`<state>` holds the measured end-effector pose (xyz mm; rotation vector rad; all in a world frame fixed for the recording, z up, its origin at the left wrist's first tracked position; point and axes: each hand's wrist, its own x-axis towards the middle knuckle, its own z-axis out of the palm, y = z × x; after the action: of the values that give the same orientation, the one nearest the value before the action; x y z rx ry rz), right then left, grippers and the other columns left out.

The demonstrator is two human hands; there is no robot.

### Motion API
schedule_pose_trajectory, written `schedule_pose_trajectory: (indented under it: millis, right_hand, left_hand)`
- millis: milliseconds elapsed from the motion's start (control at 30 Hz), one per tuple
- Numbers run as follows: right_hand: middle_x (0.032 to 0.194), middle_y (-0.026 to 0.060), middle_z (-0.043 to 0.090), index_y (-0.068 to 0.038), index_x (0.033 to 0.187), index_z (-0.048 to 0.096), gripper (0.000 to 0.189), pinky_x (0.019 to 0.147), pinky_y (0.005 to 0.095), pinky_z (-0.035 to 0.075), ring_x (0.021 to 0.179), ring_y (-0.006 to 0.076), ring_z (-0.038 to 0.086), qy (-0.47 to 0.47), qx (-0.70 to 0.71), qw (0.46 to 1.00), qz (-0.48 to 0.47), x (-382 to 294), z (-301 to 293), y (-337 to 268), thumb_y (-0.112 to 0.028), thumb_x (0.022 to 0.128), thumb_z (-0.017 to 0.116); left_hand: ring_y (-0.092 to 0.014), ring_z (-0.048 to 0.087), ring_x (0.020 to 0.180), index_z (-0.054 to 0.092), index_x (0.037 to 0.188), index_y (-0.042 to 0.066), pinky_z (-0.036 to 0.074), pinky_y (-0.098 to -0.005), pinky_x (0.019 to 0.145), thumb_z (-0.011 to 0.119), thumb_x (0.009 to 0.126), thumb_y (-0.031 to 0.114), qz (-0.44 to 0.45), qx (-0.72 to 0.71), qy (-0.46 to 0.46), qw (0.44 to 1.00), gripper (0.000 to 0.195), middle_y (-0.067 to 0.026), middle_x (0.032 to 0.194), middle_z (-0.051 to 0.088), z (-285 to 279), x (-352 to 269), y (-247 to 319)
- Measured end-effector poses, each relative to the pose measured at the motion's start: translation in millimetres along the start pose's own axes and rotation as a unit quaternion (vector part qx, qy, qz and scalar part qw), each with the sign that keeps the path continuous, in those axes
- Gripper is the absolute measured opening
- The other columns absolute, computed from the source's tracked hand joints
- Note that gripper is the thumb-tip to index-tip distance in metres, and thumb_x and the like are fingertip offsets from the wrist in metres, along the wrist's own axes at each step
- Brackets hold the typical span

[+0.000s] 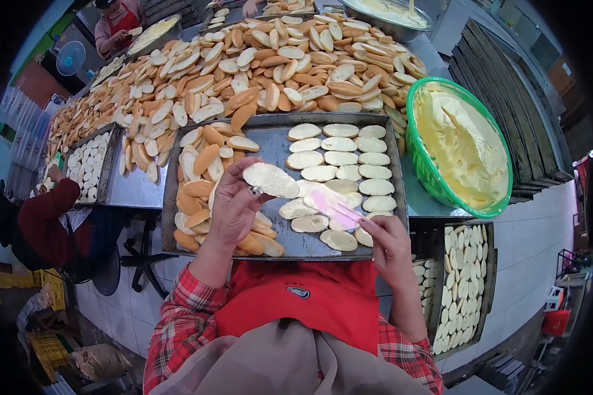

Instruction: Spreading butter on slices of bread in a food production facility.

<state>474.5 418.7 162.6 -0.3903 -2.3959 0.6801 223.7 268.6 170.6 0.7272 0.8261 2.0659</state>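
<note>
My left hand [237, 202] holds an oval bread slice [271, 180] by its left end, its pale coated face turned up. In my right hand [386, 242] is a pink spatula [333, 206], with cream on its blade, just right of that slice. Both hands are over a metal baking tray [281, 251]. On the tray's left side lies a loose heap of uncoated bread slices [206, 159]. Rows of cream-coated slices [340, 144] lie flat on its right side. A green plastic basin [415, 163] of pale yellow cream [459, 143] stands to the right of the tray.
A large heap of bread slices [276, 64] covers the table behind the tray. Filled trays [464, 286] stand low at the right, below stacked empty trays [504, 108]. A co-worker [54, 217] sits at the left; another person [118, 27] works at the far left.
</note>
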Motion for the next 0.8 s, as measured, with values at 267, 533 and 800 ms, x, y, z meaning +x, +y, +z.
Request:
schedule_pose_trajectory:
  millis: [267, 533, 800]
  right_hand:
    - [0.091, 0.0123, 0.059, -0.008, 0.105, 0.064, 0.046, 0.069, 0.0369, 0.048, 0.080, 0.0291, 0.058, -0.044, -0.027, 0.999, -0.008, 0.5, -3.8, 3.5, 0.010, 0.064, 0.054]
    - [0.092, 0.0133, 0.058, -0.005, 0.106, 0.065, 0.039, 0.072, 0.0299, 0.045, 0.084, 0.0264, 0.058, 0.021, 0.056, 0.991, 0.118, -21.7, -8.9, 29.0, 0.013, 0.074, 0.051]
    - [0.091, 0.0134, 0.059, -0.007, 0.107, 0.065, 0.042, 0.071, 0.0319, 0.047, 0.083, 0.0277, 0.058, 0.005, 0.079, 0.990, 0.113, -19.1, 4.3, 30.5, 0.013, 0.072, 0.052]
  left_hand:
    - [-0.022, 0.052, 0.114, 0.049, 0.118, 0.008, 0.050, -0.0362, 0.090, 0.053, 0.081, -0.008, -0.005, 0.054, 0.016, 0.998, 0.041, -0.0090, 0.123, 0.050, -12.2, 0.4, -5.8]
    - [-0.012, 0.059, 0.083, 0.053, 0.102, 0.004, 0.048, -0.0271, 0.076, 0.067, 0.072, 0.003, -0.246, 0.424, -0.097, 0.866, 0.033, -0.0039, 0.096, 0.058, -28.8, -30.6, -39.0]
    - [-0.024, 0.058, 0.094, 0.053, 0.097, 0.012, 0.039, -0.0394, 0.079, 0.071, 0.067, 0.017, -0.139, 0.751, -0.256, 0.593, 0.035, -0.0038, 0.094, 0.062, -21.6, -31.7, -55.2]
